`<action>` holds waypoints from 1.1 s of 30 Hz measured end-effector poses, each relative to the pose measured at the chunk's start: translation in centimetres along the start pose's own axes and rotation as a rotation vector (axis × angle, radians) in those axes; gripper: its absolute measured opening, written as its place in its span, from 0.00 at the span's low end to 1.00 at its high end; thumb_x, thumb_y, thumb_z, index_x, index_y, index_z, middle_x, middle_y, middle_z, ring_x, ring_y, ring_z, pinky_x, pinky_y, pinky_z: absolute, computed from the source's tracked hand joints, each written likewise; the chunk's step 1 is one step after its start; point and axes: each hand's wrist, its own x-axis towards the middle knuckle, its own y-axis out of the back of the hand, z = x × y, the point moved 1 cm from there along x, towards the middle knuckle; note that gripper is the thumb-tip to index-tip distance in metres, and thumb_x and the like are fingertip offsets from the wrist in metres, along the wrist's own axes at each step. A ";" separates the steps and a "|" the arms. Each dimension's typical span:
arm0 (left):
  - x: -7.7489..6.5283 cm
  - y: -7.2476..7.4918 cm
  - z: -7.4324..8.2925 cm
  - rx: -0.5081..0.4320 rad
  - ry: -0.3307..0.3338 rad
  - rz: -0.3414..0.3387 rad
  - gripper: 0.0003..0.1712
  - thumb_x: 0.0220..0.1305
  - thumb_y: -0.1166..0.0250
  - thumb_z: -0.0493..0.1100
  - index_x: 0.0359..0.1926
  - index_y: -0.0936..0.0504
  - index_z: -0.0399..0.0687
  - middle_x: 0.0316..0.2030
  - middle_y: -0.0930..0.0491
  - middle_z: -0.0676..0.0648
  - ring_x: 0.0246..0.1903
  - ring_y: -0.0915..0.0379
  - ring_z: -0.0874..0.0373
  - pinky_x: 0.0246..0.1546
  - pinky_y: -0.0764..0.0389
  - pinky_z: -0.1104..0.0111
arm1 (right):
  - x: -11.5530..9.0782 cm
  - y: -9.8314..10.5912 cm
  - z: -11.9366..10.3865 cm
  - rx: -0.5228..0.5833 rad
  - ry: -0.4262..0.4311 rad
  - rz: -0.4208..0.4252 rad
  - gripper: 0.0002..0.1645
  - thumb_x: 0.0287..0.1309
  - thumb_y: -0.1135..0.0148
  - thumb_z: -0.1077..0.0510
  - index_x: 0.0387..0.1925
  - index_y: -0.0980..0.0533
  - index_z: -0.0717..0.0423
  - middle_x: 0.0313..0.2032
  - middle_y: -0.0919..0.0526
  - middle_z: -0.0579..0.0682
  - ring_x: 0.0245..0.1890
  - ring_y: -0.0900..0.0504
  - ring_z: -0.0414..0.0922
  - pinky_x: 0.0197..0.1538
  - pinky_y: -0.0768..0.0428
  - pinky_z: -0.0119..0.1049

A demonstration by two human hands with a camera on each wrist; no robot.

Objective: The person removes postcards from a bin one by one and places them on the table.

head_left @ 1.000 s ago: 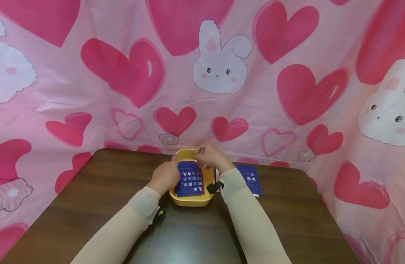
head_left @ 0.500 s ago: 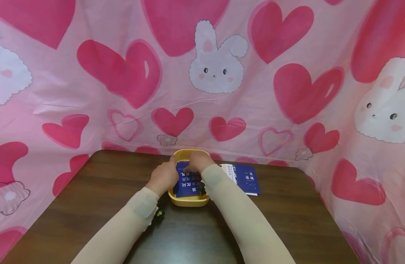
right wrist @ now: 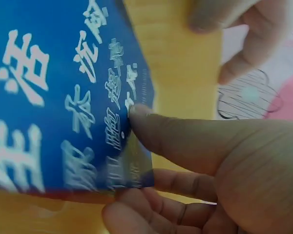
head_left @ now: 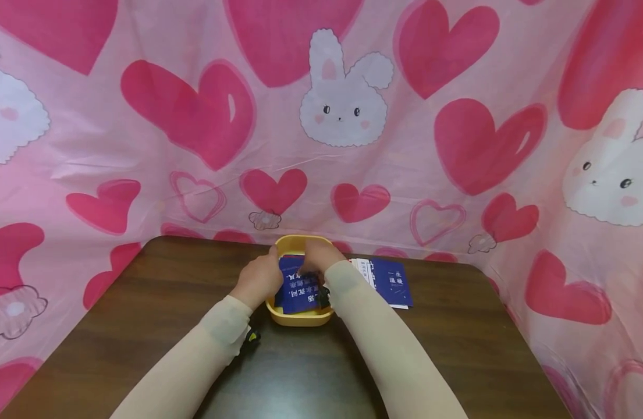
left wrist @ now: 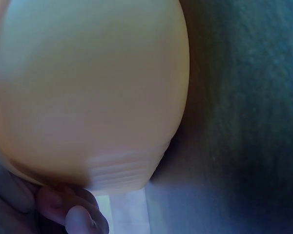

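A yellow plastic basin (head_left: 300,321) stands near the table's back edge, with a blue card (head_left: 296,297) printed with white characters in it. My left hand (head_left: 258,279) grips the basin's left rim; its curled fingers (left wrist: 83,219) show at the basin's wall in the left wrist view. Over the basin's right side is my right hand (head_left: 321,257). In the right wrist view its thumb lies on the card's face and its fingers are behind the edge, pinching a corner. A red edge shows beneath the card. The basin's floor is mostly hidden.
To the right of the basin lie another blue card (head_left: 391,282) and some white printed paper (head_left: 362,270), partly behind the right sleeve. A pink curtain (head_left: 206,145) with hearts and rabbits hangs behind the brown wooden table (head_left: 457,337).
My right hand has come down and left from the basin's back right onto the blue card and taken its edge. The white paper at right has come into sight. My left hand stays at the rim.
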 end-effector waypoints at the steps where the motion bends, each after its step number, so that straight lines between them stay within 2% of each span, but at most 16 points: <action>1: 0.0 0.0 0.0 0.001 -0.002 0.002 0.42 0.81 0.40 0.44 0.88 0.42 0.37 0.59 0.11 0.32 0.44 0.13 0.41 0.51 0.07 0.41 | 0.1 0.2 0.1 -0.011 0.014 0.003 0.23 0.58 0.11 0.58 0.48 0.15 0.65 0.33 0.09 0.56 0.27 0.09 0.51 0.31 0.06 0.46; 3: 0.0 -0.1 0.0 0.003 0.000 0.008 0.42 0.81 0.40 0.44 0.88 0.41 0.37 0.58 0.11 0.32 0.44 0.12 0.41 0.50 0.07 0.41 | 0.0 0.6 0.3 -0.051 0.054 0.021 0.19 0.58 0.12 0.57 0.43 0.14 0.63 0.34 0.10 0.53 0.30 0.11 0.48 0.37 0.07 0.43; 6: 0.0 -0.1 0.0 0.005 0.002 0.014 0.42 0.81 0.40 0.44 0.88 0.41 0.38 0.58 0.10 0.32 0.44 0.12 0.41 0.49 0.07 0.42 | 0.0 1.3 0.6 -0.048 0.095 0.041 0.17 0.60 0.14 0.57 0.42 0.16 0.58 0.37 0.11 0.51 0.36 0.14 0.47 0.44 0.11 0.40; 11: 0.0 -0.1 0.0 -0.003 0.009 0.007 0.43 0.81 0.38 0.45 0.89 0.42 0.38 0.59 0.11 0.33 0.46 0.12 0.41 0.52 0.07 0.41 | -0.5 2.3 1.5 0.079 0.108 0.022 0.18 0.67 0.20 0.59 0.54 0.17 0.55 0.47 0.12 0.54 0.43 0.13 0.50 0.49 0.08 0.44; 15: -0.1 0.0 0.3 -0.002 0.012 0.013 0.42 0.82 0.39 0.45 0.89 0.41 0.39 0.60 0.11 0.32 0.49 0.11 0.39 0.54 0.07 0.40 | -1.5 3.4 2.3 0.139 0.128 0.072 0.19 0.70 0.21 0.57 0.59 0.15 0.53 0.53 0.11 0.56 0.48 0.12 0.52 0.58 0.08 0.48; 19: -0.2 -0.1 0.5 0.003 0.014 0.015 0.42 0.83 0.40 0.45 0.89 0.41 0.39 0.61 0.12 0.32 0.50 0.11 0.39 0.56 0.08 0.39 | -2.6 4.8 3.7 0.254 0.136 0.108 0.20 0.71 0.23 0.59 0.60 0.16 0.54 0.55 0.11 0.58 0.50 0.11 0.53 0.57 0.07 0.48; 23: -0.2 -0.1 0.6 0.004 0.015 0.010 0.42 0.83 0.40 0.45 0.89 0.42 0.39 0.62 0.12 0.32 0.49 0.11 0.39 0.55 0.07 0.39 | -3.3 6.1 5.7 0.369 0.132 0.123 0.22 0.73 0.25 0.60 0.65 0.18 0.56 0.52 0.09 0.60 0.44 0.08 0.52 0.51 0.05 0.45; 33: -0.1 0.1 0.3 -0.003 0.029 -0.003 0.43 0.84 0.39 0.46 0.90 0.43 0.39 0.64 0.13 0.33 0.51 0.12 0.39 0.58 0.08 0.38 | -4.7 8.0 10.4 0.482 0.090 0.203 0.25 0.73 0.26 0.60 0.68 0.19 0.57 0.48 0.08 0.60 0.40 0.09 0.48 0.49 0.08 0.40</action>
